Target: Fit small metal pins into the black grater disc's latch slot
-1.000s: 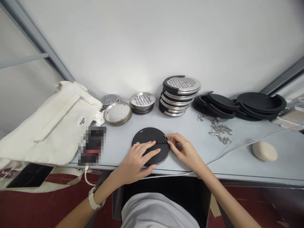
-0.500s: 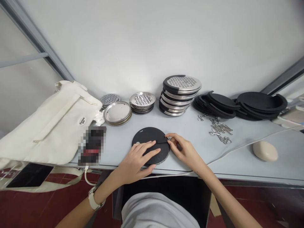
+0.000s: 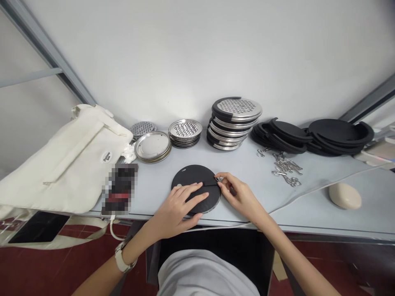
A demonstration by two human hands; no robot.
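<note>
Right hand (image 3: 236, 191) pinching small metal clip (image 3: 217, 179) at black disc (image 3: 193, 174) edge; left hand (image 3: 181, 206) spread flat on disc, holding nothing. Both unmoved since earlier.

Passage exists over bare tabletop (image 3: 254, 170) between the right hand (image 3: 236, 191) and the metal hooks (image 3: 285, 165), limited behind by the tall grater stack (image 3: 237, 108) and in front by a white cable (image 3: 305, 193).
</note>
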